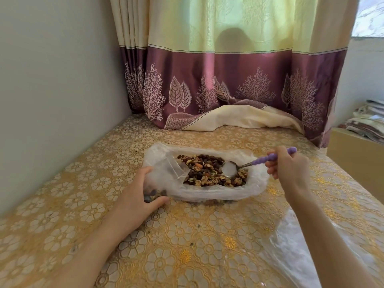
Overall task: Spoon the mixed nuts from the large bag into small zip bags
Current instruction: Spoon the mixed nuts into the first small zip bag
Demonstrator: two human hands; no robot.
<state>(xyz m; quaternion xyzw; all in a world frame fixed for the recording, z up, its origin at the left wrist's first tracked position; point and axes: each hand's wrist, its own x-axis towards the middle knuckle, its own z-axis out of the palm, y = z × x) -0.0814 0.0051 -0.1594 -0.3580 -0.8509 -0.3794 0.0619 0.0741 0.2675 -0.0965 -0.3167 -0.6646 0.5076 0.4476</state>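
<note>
no readable text, labels, brands or numbers anywhere, curtain and tablecloth carry only patterns

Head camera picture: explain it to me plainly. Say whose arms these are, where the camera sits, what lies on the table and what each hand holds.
There is no machine here. A person wears one wide-angle camera on the head, looking forward and down, so both bare arms are their own.

On the table with the gold flowered cloth lies a large clear plastic bag, open, with mixed nuts inside.

The left hand grips a small clear zip bag that already has some nuts at its bottom; its open mouth leans over the large bag.

The right hand holds a metal spoon with a purple beaded handle. Its bowl looks empty, just above the nuts.

A purple and cream curtain hangs behind.
</note>
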